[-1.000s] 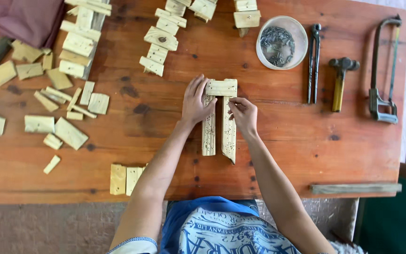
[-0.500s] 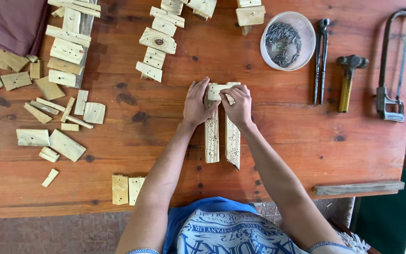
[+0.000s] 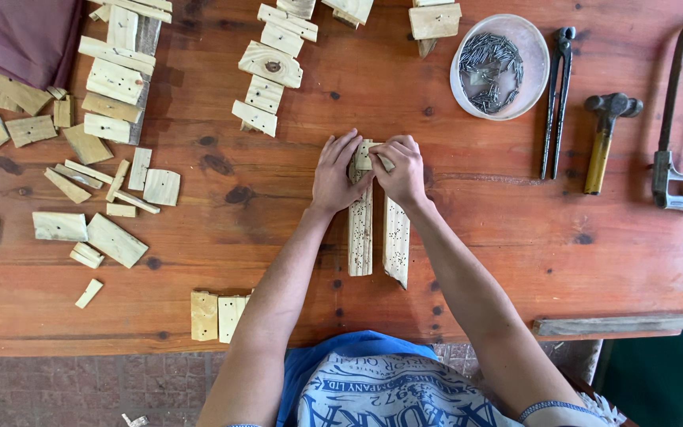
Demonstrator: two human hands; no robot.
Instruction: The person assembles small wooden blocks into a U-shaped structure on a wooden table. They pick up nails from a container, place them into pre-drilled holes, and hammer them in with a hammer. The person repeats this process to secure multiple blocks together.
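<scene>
Two long pale wooden strips [image 3: 360,237] [image 3: 397,241], dotted with small holes, lie side by side pointing toward me on the red-brown wooden table [image 3: 484,253]. A short wooden crosspiece [image 3: 364,156] sits across their far ends. My left hand [image 3: 336,172] presses on the left end of that crosspiece and the left strip. My right hand [image 3: 401,170] grips its right end, fingers curled over it. Both hands nearly touch above the crosspiece.
A round bowl of nails [image 3: 499,65], pincers [image 3: 556,95], a hammer [image 3: 604,138] and a hacksaw [image 3: 677,126] lie at the right. Several wood offcuts [image 3: 112,79] [image 3: 266,75] spread over the left and far side. Two small blocks [image 3: 219,315] sit near the front edge; a purple cloth [image 3: 21,35] is far left.
Both hands have closed in over the short crosspiece at the far ends of the strips, now covering most of it. The strips stay in place.
</scene>
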